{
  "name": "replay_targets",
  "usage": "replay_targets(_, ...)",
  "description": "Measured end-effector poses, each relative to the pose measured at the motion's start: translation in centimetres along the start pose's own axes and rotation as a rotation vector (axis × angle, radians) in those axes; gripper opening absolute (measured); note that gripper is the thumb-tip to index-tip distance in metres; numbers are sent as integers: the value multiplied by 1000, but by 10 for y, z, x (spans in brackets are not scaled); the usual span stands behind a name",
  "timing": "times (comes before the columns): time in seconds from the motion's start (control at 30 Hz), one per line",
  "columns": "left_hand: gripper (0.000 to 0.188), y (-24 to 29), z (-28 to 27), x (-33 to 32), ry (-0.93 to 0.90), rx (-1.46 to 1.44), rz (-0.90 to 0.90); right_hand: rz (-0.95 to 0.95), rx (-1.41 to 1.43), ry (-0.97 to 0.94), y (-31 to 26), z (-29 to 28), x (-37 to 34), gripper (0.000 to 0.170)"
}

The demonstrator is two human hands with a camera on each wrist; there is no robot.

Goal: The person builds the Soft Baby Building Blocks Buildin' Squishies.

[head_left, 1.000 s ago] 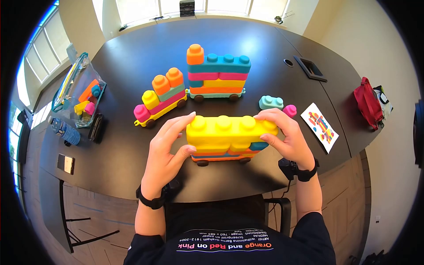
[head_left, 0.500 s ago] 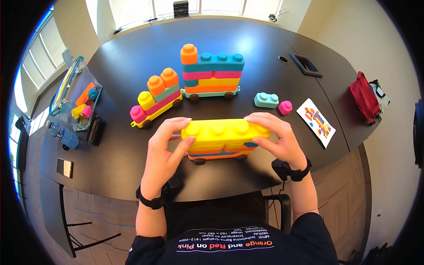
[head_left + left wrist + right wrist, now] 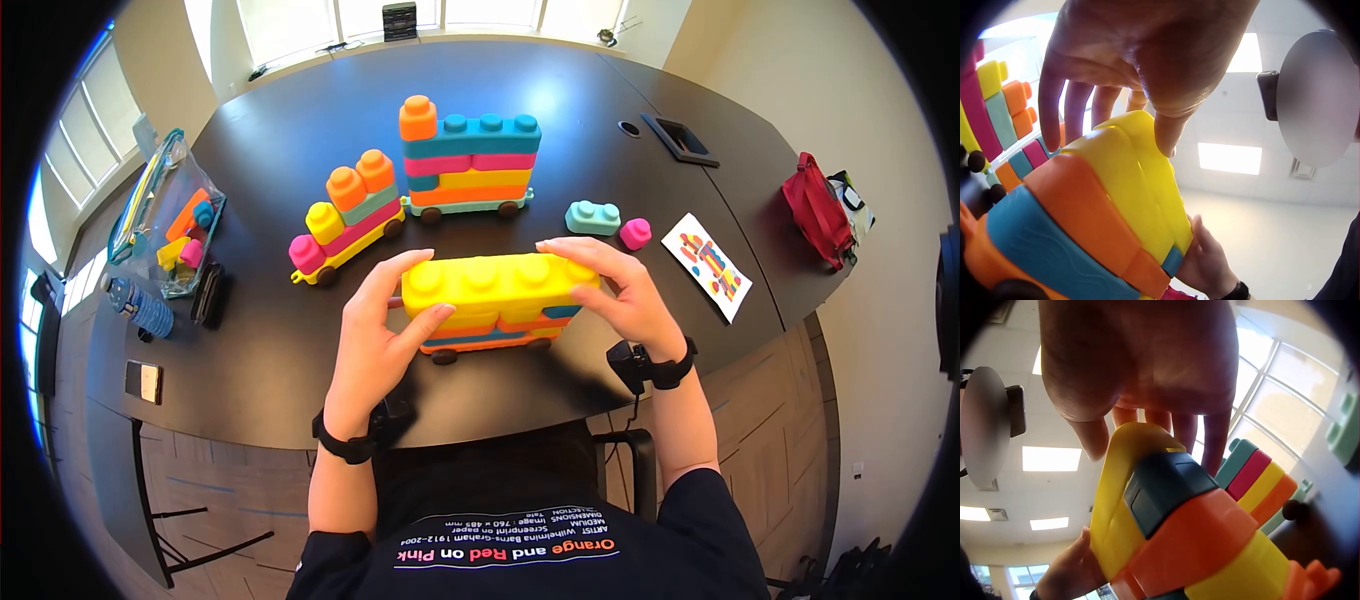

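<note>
A long yellow block (image 3: 480, 290) with round studs lies along the top of a wheeled block wagon (image 3: 490, 342) near the table's front edge. Yellow, orange and blue layers show beneath it, with dark wheels at the bottom. My left hand (image 3: 372, 325) grips the yellow block's left end, thumb on the near face and fingers over the far side. At the other end my right hand (image 3: 635, 300) holds it the same way. In the right wrist view, a dark blue block (image 3: 1169, 484) sits under the yellow one, above an orange block (image 3: 1200, 540).
Farther back stand a tall block wagon (image 3: 470, 165) and a stepped one (image 3: 350, 225). A mint block (image 3: 593, 217) and a pink block (image 3: 635, 234) lie right, near a picture sheet (image 3: 707, 268). Left are a clear bag (image 3: 150, 225), a water bottle (image 3: 140, 305) and a black case (image 3: 208, 295).
Both hands keep their grip on the yellow block's ends throughout. The whole scene slides slightly left and up in the head view.
</note>
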State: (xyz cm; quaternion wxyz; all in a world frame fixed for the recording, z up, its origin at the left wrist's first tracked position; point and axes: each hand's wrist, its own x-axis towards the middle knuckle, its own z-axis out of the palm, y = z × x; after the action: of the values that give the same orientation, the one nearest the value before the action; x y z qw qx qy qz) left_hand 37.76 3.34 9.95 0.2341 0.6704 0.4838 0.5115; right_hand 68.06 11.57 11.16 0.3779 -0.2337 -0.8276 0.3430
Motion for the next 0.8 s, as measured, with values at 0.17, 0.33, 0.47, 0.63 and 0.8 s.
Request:
replay_targets(0.17,47,-7,-1,4,-66,-109,-86,265,-46,179,30,-49,12,54)
replay_targets(0.33,47,-11,3,2,-61,-117,-81,367,-660,139,124,-87,17,45)
replay_targets(0.47,47,-13,5,2,-16,-119,-59,479,-864,-90,146,-85,16,40)
replay_targets(0.63,47,-14,6,3,-24,-149,-68,500,-911,-107,146,-81,25,35)
replay_targets(0.8,47,-16,6,1,-15,-151,-60,262,-798,23,139,-78,27,37)
